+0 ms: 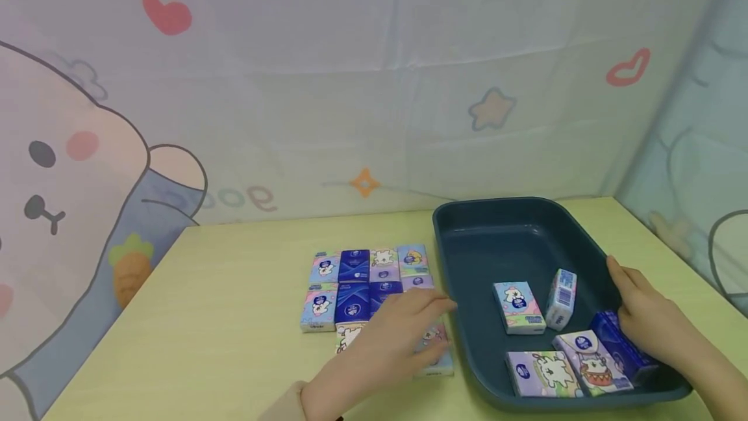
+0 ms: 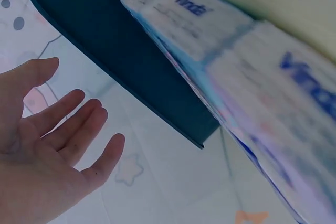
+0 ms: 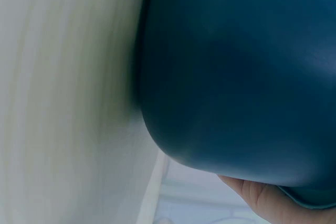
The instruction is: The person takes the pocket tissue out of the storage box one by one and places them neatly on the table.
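Note:
My left hand (image 1: 388, 343) hovers over a block of tissue packs (image 1: 354, 304) on the table, fingers spread and loosely bent, holding nothing. In the left wrist view that hand (image 2: 52, 156) is empty, with packs (image 2: 191, 19) marked Vinda beside it. Part of the block is hidden beneath the hand. My right hand (image 1: 657, 320) grips the right rim of a dark teal tray (image 1: 497, 219). Inside the tray are several packs: a pink-and-blue one (image 1: 519, 317), one on its side (image 1: 561, 301), two lilac ones near the front and a dark blue one (image 1: 621, 343).
The pale yellow table (image 1: 234, 317) extends left of the packs. A printed cloth (image 1: 327, 102) with a bear, hearts and stars hangs behind, and another cloth (image 1: 701, 141) hangs along the right. The tray's left wall stands close beside the block.

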The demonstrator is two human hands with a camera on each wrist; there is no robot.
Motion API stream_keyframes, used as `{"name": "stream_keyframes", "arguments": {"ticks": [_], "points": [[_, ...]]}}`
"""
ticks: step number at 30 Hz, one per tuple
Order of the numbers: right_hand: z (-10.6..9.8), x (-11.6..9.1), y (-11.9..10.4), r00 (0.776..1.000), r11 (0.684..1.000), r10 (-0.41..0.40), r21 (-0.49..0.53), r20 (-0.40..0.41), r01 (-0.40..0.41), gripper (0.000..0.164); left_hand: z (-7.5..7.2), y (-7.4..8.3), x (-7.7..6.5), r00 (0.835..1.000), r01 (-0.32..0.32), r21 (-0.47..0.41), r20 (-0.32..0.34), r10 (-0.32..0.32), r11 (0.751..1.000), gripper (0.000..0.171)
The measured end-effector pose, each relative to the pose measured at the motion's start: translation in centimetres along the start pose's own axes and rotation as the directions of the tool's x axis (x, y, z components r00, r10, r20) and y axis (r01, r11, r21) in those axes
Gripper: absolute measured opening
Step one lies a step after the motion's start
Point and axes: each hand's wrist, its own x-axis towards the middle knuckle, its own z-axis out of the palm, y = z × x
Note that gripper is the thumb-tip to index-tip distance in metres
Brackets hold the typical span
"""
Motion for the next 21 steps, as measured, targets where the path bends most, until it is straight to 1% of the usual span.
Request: {"name": "stream_keyframes", "arguments": {"ticks": [3,6,9,12,15,17,19,21], "points": [[0.1,0.0,-0.1,1.0,1.0,0.0,0.001,0.011,0.0,0.072,0.3,0.7,1.0,0.998,-0.059,0.021,0.024,0.059,0.998,0.046],[0.0,0.1,-0.1,1.0,1.0,0.003,-0.004,0.019,-0.003,0.073,0.5,1.6,2.2,0.988,-0.124,0.0,0.087,0.124,0.992,0.047],[-0.1,0.2,-0.1,1.0,1.0,-0.007,-0.016,0.001,0.007,0.073,0.8,2.6,3.5,0.974,-0.15,-0.052,0.166,0.157,0.987,0.048],[0.0,0.2,-0.3,1.0,1.0,-0.013,-0.016,-0.007,0.013,0.07,0.9,3.5,4.4,0.967,-0.15,-0.033,0.205,0.154,0.988,0.047],[0.2,0.2,-0.4,1.0,1.0,-0.003,-0.014,0.004,0.003,0.069,1.2,4.1,5.3,0.963,-0.155,0.022,0.226,0.146,0.988,0.046],[0.2,0.2,-0.5,1.0,1.0,0.007,-0.017,0.014,-0.007,0.069,1.4,4.4,5.9,0.955,-0.169,0.068,0.258,0.147,0.983,0.048],[0.1,0.2,-0.5,1.0,1.0,0.014,-0.024,0.018,-0.013,0.07,1.8,4.8,6.7,0.94,-0.193,0.132,0.308,0.145,0.972,0.05],[0.0,0.2,-0.4,1.0,0.999,0.015,-0.031,0.02,-0.015,0.07,2.2,5.4,7.4,0.921,-0.223,0.203,0.364,0.138,0.953,0.053]]}}
